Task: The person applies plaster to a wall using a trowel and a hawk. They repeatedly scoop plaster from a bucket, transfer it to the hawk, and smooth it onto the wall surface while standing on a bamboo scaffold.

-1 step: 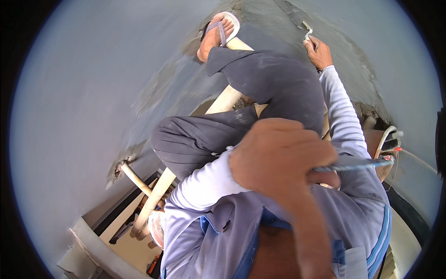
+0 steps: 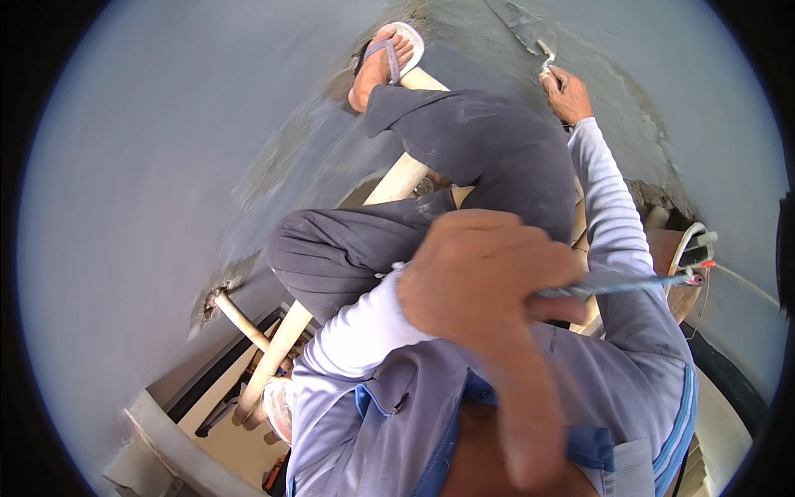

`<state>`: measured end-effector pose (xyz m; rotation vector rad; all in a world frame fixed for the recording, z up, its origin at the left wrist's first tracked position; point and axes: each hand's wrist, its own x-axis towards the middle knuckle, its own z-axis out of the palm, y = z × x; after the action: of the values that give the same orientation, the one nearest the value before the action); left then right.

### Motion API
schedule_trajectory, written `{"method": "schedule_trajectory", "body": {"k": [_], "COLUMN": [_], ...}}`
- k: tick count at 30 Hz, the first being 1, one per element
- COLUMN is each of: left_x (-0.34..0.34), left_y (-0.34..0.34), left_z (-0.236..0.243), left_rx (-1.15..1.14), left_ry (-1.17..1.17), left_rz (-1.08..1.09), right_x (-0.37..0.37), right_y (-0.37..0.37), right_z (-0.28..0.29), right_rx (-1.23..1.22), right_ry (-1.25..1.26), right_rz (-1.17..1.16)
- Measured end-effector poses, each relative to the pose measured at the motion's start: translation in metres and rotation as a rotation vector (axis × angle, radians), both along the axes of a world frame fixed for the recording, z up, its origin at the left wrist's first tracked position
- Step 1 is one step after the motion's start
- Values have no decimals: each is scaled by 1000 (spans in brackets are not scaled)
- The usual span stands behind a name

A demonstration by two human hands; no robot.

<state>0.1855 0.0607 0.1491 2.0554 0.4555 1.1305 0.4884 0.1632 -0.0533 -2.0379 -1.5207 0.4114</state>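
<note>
My right hand [image 2: 568, 96], arm stretched toward the upper right, is closed around the handle of a plastering trowel [image 2: 544, 58]. The trowel's grey blade lies against wet grey plaster [image 2: 609, 87] on the wall. Close in front of my chest, my left hand [image 2: 489, 277] is blurred, one finger pointing down. A thin blue-grey rod or cord [image 2: 625, 285] with a reddish end sticks out to the right from between its thumb and fingers. Its exact kind cannot be made out.
My legs in dark trousers [image 2: 489, 137] are bent over pale poles [image 2: 397, 180], a sandalled foot [image 2: 383, 66] resting at the far end. At the right hangs a brown bucket [image 2: 667, 251] with a white rim. One pole [image 2: 240, 319] enters a hole in the wall.
My left hand has shifted slightly left with the thin rod or cord, its downward finger moving left too. My right hand and the trowel stay nearly in place.
</note>
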Motion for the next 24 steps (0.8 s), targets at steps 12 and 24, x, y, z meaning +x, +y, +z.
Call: {"method": "schedule_trajectory", "body": {"k": [12, 24], "left_x": [-183, -202], "left_y": [-28, -35], "left_z": [-101, -161], "left_rx": [-295, -349], "left_ry": [147, -186], "left_rz": [1173, 1224], "right_x": [21, 28], "right_y": [-53, -30], "right_z": [24, 2], "right_rx": [-9, -351], "right_ry": [-57, -149], "right_rz": [53, 98]}}
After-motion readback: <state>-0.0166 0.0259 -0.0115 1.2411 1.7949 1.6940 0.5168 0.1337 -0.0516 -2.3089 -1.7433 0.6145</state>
